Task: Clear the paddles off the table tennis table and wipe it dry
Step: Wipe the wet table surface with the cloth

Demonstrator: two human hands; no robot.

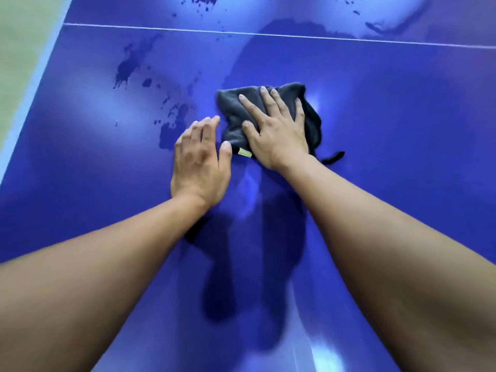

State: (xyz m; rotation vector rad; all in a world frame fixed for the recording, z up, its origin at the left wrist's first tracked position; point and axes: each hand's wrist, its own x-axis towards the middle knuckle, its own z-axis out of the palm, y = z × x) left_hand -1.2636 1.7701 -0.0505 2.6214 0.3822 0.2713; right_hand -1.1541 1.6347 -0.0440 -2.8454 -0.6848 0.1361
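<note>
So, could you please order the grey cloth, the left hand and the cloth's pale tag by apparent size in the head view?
1. Grey cloth and left hand: about alike, the right hand covering much cloth.
2. Pale tag: clearly smallest.

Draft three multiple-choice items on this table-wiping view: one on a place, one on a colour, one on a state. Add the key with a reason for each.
1. The left hand is:
A) on top of the cloth
B) left of the cloth
C) right of the cloth

2. The cloth is:
A) white
B) red
C) dark grey

3. The right hand is:
A) flat on the cloth, fingers spread
B) clenched in a fist
C) raised high in the air

Key:
1 B, it lies beside the cloth's left edge.
2 C, the cloth shows dark grey against the blue table tennis table.
3 A, its straight, spread fingers press down on the cloth.
</note>
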